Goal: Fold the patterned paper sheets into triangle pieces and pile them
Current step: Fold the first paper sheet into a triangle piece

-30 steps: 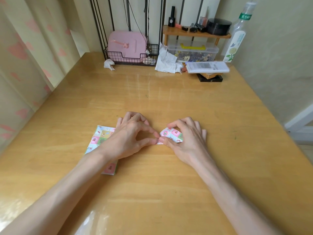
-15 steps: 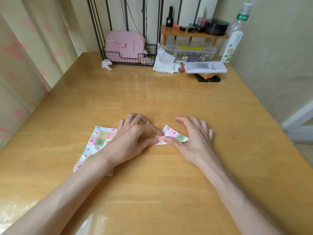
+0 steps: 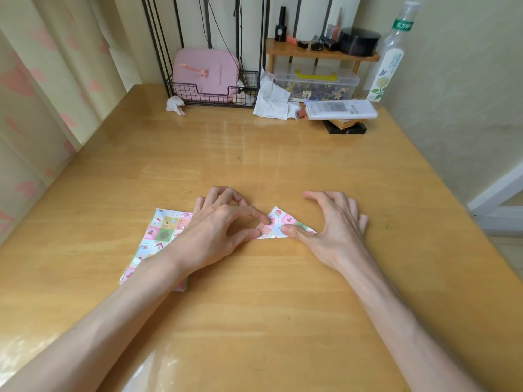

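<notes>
While both bare hands work on the glossy yellow wooden table [image 3: 254,321], a small folded triangle of pastel checked cartoon-print paper [image 3: 278,226] lies flat between them, its peak pointing toward 12 o'clock. The left hand [image 3: 223,224] has its fingers curled, and its thumb and forefinger pinch the triangle's 9 o'clock corner. The right hand [image 3: 331,224] is arched and unclenched. Its thumb presses straight down on the triangle's lower edge at about 5 o'clock, while its other fingers spread over the table behind the paper. At 9 o'clock from the triangle, partly under the left wrist, lies a flat stack of square sheets in the same cartoon print [image 3: 161,236], touching the tabletop and apart from the folded piece.

Along the table's far edge, a pink plastic case [image 3: 205,70] stands in a black wire basket [image 3: 212,94] at 11 o'clock. A crumpled white tissue [image 3: 273,101] sits at 12 o'clock, and a tall clear plastic bottle with a green label [image 3: 392,52] stands at 1 o'clock.
</notes>
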